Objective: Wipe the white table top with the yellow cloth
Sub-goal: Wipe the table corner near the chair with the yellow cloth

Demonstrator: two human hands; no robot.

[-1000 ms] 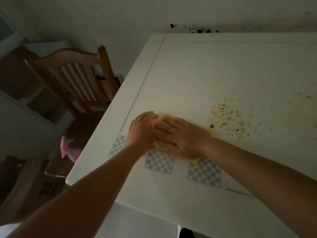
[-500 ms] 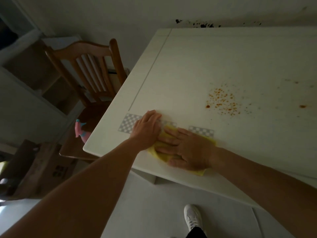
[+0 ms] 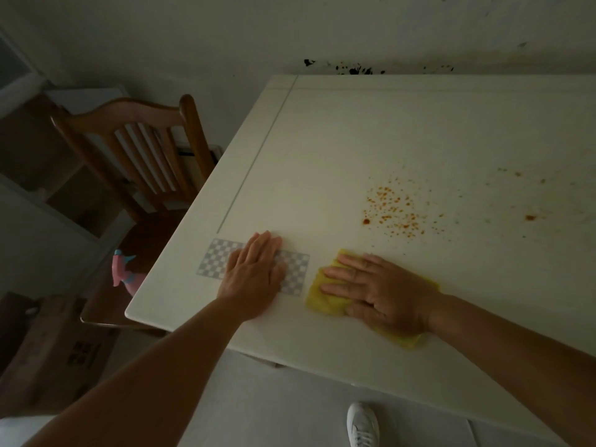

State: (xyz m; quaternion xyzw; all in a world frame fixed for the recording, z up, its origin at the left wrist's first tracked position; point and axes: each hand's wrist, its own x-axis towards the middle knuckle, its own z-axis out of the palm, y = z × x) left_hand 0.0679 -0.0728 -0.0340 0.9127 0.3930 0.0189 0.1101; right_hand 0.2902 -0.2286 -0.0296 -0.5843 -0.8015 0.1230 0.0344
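**Flat right hand pins the yellow cloth near the table's front edge**

The right hand (image 3: pixel 383 293) lies palm-down with fingers spread and pointing left, pressed flat on the yellow cloth (image 3: pixel 325 298). It does not clasp the cloth: the cloth sits under the palm and fingers, its bunched left end sticking out past the fingertips and one corner showing beyond the heel of the hand, toward the front edge of the white table top (image 3: pixel 403 133). The left hand (image 3: pixel 254 275) also lies flat and open, holding nothing, resting on a grey checkered patch (image 3: pixel 292 274) just left of the cloth, apart from it. A scatter of orange specks (image 3: pixel 395 212) lies on the table beyond the cloth. A wooden chair (image 3: pixel 145 150) stands left of the table, a pink spray bottle (image 3: pixel 124 274) on its seat. A white shoe (image 3: pixel 362 424) shows on the floor below.
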